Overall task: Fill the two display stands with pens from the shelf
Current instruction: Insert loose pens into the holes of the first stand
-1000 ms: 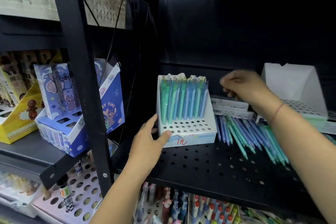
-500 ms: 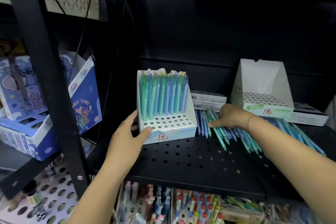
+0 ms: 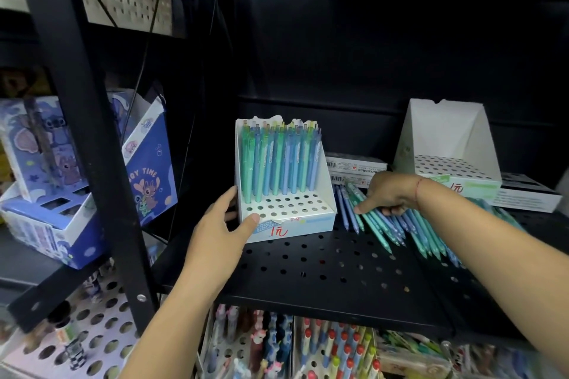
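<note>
Cannot tell what the right hand point(image 3: 389, 192) has: curled fingers point(image 3: 393, 211) down on the loose pens point(image 3: 378, 224), tips tucked beneath the palm, thumb stretched left across the barrels; grasp or mere press, unclear. Cut off behind that forearm, the far part of the pile.

Half covered by the left hand point(image 3: 220, 232), the left wall of the left display stand point(image 3: 320, 191): thumb on the front corner, fingers wrapped round the side, gripping it.

Printed on its torn front lip, "COLOR BLOCKIN…" and a red "1元". Same red "1元" on the right display stand point(image 3: 443, 135). "TIME" legible on the blue cartoon box point(image 3: 151, 172). Barcode labels on the flat boxes point(image 3: 354, 167), too small to read.

In the left stand's back rows, standing pens point(image 3: 277, 160): upright, clicker ends up, leaning slightly back. Loose ones flat on the black perforated shelf point(image 3: 323, 271) between the stands, long axes fanned back-left to front-right, tips toward the front edge.
</note>
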